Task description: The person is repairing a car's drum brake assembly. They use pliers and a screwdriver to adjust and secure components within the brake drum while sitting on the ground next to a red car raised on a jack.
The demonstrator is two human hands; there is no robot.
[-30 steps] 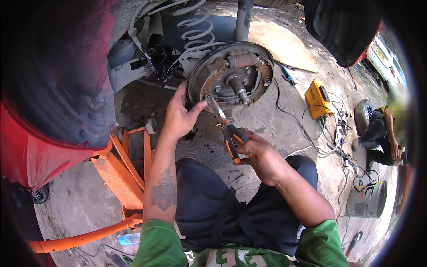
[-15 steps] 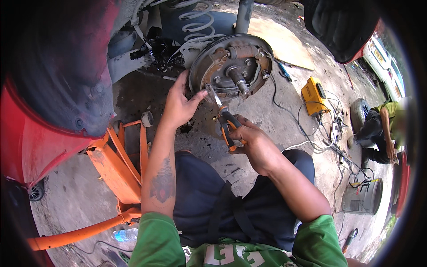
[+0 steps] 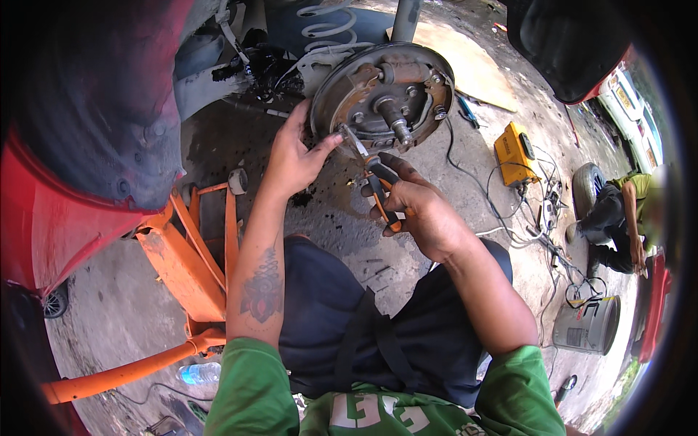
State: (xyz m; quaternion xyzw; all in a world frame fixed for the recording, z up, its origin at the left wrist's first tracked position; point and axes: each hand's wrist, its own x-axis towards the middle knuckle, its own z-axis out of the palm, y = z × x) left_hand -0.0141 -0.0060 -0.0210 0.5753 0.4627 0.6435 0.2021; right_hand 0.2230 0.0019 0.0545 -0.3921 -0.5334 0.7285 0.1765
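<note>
In front of me is an uncovered drum brake assembly (image 3: 407, 73), with rusty brake shoes and a spindle (image 3: 392, 120) sticking out of its middle. My right hand (image 3: 418, 207) is wrapped round the orange-and-black handles of a pair of pliers (image 3: 384, 190). The plier jaws reach the lower left part of the brake, by the shoe's edge. Beside them, my left hand (image 3: 298, 156) grips the rim of the backing plate, with its thumb on the front near the jaw tips and its fingers partly hidden behind. What the jaws touch is too small to make out.
An orange floor jack (image 3: 182, 272) stands at left beside the red car body (image 3: 65, 218). A coil spring (image 3: 327, 29) rises behind the brake. To the right are a yellow box (image 3: 515, 154) with cables, a grey bucket (image 3: 587, 325) and a seated person (image 3: 622, 218).
My right hand and the pliers have shifted slightly up and right, the handles turning a little. The whole view has tilted slightly, with the brake sitting higher. My left hand keeps its hold.
</note>
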